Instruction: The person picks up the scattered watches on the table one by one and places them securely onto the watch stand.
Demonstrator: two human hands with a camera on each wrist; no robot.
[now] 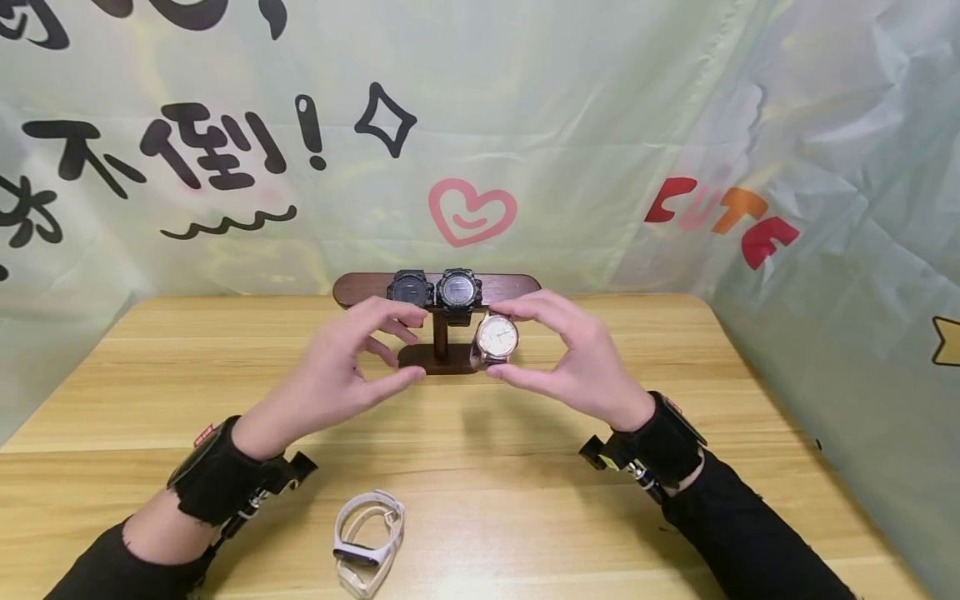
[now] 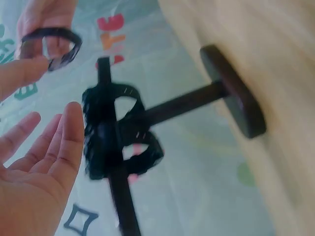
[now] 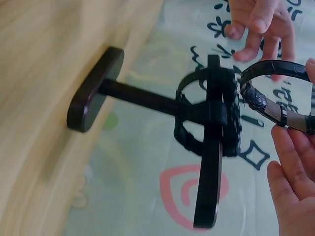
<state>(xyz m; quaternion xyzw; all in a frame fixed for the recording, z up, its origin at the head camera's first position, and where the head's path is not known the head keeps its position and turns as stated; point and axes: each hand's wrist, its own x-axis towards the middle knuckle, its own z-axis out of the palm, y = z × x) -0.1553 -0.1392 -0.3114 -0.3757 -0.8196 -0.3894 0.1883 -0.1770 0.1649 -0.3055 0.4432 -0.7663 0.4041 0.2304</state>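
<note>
Between the thumb and fingers of my right hand (image 1: pixel 581 358) is a wristwatch (image 1: pixel 498 336) with a pale round face and a dark strap. Its strap is fastened into a loop, as the right wrist view shows the watch (image 3: pixel 275 68) from the side. My left hand (image 1: pixel 341 358) holds nothing; its fingers are spread and gently bent, left of the stand's post. A dark wooden watch stand (image 1: pixel 510 287) is at the back of the table. Two black sports watches (image 1: pixel 410 288) (image 2: pixel 101 142) sit side by side around its bar, near the middle.
A pale smart band (image 1: pixel 372 550) lies looped on the wooden table (image 1: pixel 465 517), toward the front left. Behind the table hangs a light sheet (image 1: pixel 570 167) with lettering and a pink heart (image 1: pixel 472 212). Both wrists wear black camera straps (image 1: pixel 217 475).
</note>
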